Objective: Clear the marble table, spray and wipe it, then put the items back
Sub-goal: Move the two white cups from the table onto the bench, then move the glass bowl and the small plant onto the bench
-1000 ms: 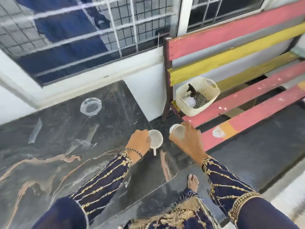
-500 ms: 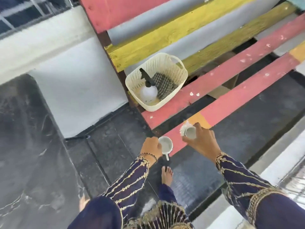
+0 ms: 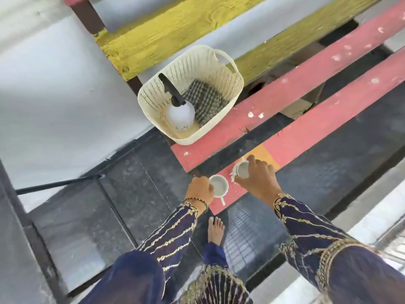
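Left hand (image 3: 200, 190): grips the handled cup (image 3: 219, 185) by its side, fingers curled close together round the wall
Handled cup: white, mouth up, its handle pointing back toward the person, over the near end of the front red slat (image 3: 328, 119)
Right hand (image 3: 259, 179): holds the second cup (image 3: 242, 170) from above and the side, fingers bent over its rim, index fingertip on the far edge
Second cup: white, mouth showing, just beside the handled cup on the same slat; whether either cup rests on the wood I cannot tell
Bench: red seat slats with white paint flecks, yellow slat (image 3: 175, 34) behind
Basket (image 3: 153, 99): cream, woven pattern, on the back red slat at the bench's end, well apart from both cups
In the basket: spray bottle (image 3: 180, 114) with a white body and black head, and a checked cloth (image 3: 206, 99) beside it
Below: bare foot (image 3: 215, 229) on dark floor, navy sleeves with gold embroidery
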{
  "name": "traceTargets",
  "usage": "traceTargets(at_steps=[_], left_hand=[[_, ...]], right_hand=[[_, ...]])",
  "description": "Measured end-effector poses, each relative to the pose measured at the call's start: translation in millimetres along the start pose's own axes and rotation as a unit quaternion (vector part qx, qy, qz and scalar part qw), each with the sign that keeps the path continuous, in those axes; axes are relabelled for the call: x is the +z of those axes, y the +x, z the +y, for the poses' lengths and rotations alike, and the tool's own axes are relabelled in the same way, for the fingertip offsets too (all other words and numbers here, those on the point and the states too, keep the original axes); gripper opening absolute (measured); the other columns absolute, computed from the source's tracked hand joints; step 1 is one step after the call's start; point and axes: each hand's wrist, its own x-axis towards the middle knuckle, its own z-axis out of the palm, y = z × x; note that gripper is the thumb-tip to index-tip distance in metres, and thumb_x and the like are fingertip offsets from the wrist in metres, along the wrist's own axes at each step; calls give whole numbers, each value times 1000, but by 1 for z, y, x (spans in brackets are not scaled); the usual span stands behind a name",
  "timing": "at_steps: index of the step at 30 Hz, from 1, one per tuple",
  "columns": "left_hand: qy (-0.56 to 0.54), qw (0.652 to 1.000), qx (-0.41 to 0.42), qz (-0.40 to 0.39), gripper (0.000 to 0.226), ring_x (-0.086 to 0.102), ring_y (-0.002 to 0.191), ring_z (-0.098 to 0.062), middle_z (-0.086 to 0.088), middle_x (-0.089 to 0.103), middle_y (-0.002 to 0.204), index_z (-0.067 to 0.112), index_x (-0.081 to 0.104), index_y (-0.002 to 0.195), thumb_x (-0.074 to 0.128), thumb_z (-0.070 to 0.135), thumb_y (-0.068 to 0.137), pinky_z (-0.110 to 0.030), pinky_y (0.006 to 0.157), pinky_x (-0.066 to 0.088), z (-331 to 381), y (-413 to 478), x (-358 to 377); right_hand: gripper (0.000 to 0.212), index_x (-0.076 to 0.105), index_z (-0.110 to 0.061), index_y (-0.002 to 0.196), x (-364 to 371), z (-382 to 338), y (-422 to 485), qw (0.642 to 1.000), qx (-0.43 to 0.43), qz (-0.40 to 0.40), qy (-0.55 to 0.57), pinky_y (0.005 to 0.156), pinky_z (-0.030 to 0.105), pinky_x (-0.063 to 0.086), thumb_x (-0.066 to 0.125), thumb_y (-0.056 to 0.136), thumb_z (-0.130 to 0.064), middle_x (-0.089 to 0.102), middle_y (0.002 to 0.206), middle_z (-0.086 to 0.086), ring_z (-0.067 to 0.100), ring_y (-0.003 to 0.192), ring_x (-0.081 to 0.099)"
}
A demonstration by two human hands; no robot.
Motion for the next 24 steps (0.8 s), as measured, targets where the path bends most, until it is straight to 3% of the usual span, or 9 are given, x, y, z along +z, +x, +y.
traceTargets(at_steps=[7,15,19,24], left_hand=[[-26,1000,3,4,36,62,107,-38,-25,66,115,-4,62,116,45,21,97,-41,86,51,4,7,9],[-39,999,11,-14,39,58,116,-38,-23,65,119,2,57,123,49,30,97,-41,94,48,4,-1,1],[-49,999,-6,-8,48,56,120,-38,-23,57,129,4,49,135,48,35,98,-40,98,46,1,-21,-23],[-54,998,-21,32,41,60,114,-38,-19,61,125,8,54,128,48,32,96,-42,93,49,-16,-61,-74]], right_hand=[[75,42,-8,139,4,2,10,999,0,13,-37,103,42,38,66,87,-56,64,126,12,32,116,58],[81,45,-6,138,-3,-4,6,996,-5,34,-86,102,45,35,61,86,-66,60,128,11,31,121,49],[71,43,-7,141,-20,-23,-6,996,-19,40,-73,105,46,33,56,92,-58,58,134,10,31,125,46],[53,50,-9,132,-47,-82,-33,997,-74,7,11,106,44,36,61,95,-46,59,133,11,32,128,48]])
